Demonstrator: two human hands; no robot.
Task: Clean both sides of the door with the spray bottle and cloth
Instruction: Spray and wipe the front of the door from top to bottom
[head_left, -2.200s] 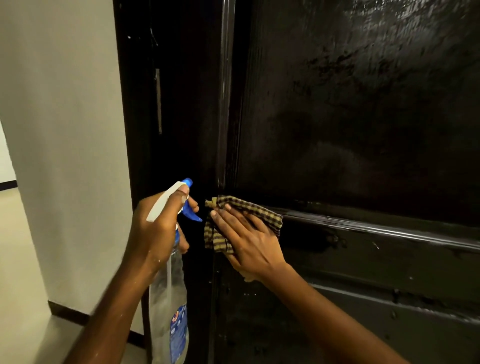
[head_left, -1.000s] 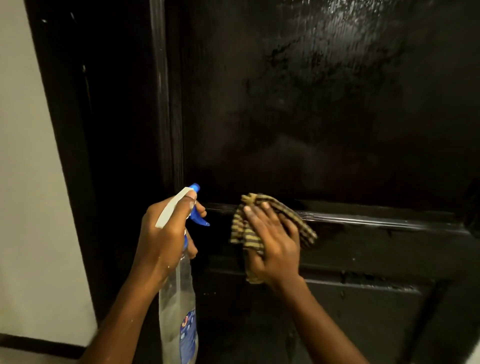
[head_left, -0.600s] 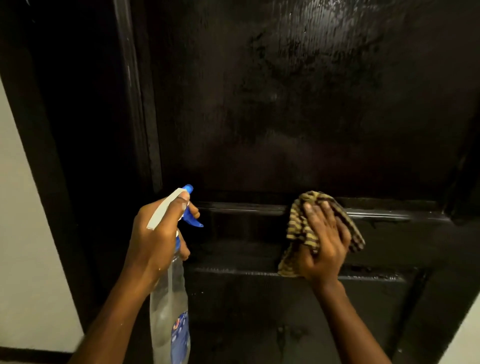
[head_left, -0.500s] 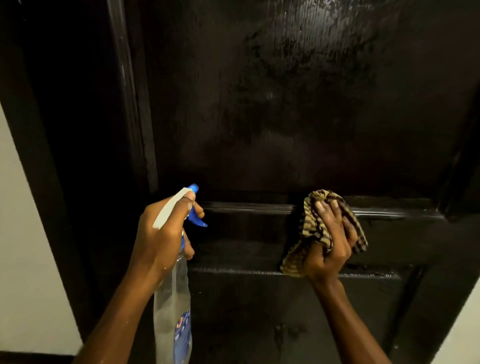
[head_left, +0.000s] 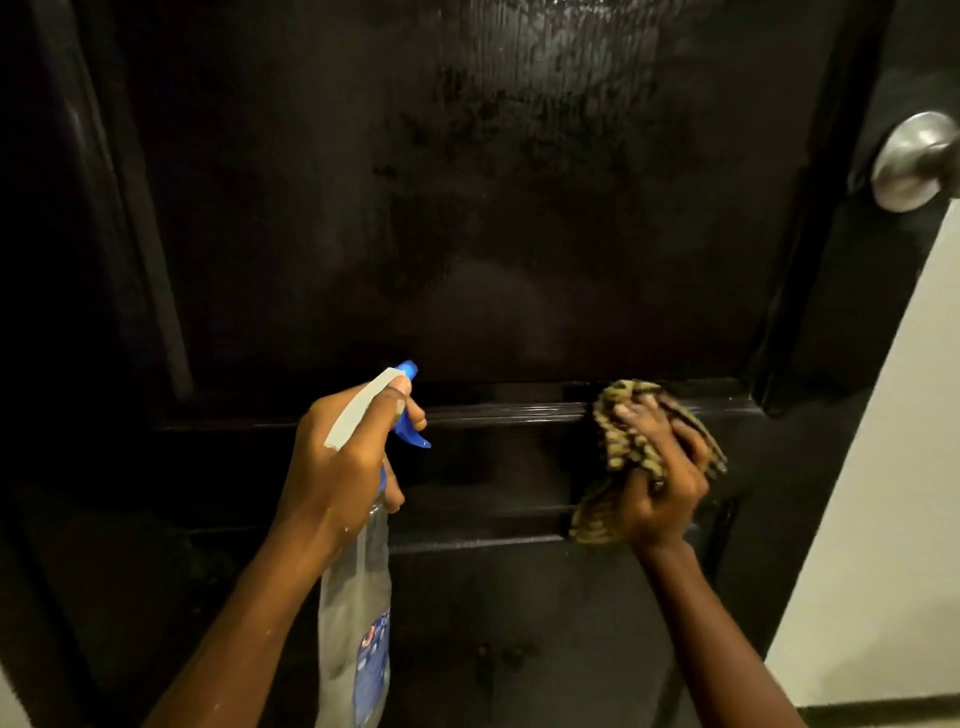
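We face the dark door (head_left: 467, 234). Its upper panel carries a wet, streaked sheen near the top.

Left hand (head_left: 343, 457): the fingers are curled round the neck of the spray bottle (head_left: 358, 613), just under the sprayer head. One fingertip rests on top of the white head, and another lies at the blue trigger. The blue nozzle points toward the door. The clear bottle body, with a blue label, hangs below the hand in front of the lower left part of the door. We cannot tell whether the trigger is pressed in.

Right hand (head_left: 660, 483): the fingers are curled round the bunched, yellow-and-dark checked cloth (head_left: 618, 441). We hold the cloth against the door at the right end of the horizontal moulding (head_left: 509, 413) that divides the upper panel from the lower section. One end of the cloth sticks out above the fingers, and the other end hangs below the hand, beside the wrist. This hand is slightly blurred.

The two hands are at about the same height and well apart.

A silver doorknob (head_left: 914, 161) sits at the upper right edge of the door. To the right of the door edge we see a pale wall (head_left: 883, 519) with a dark baseboard (head_left: 878, 714) at its foot.
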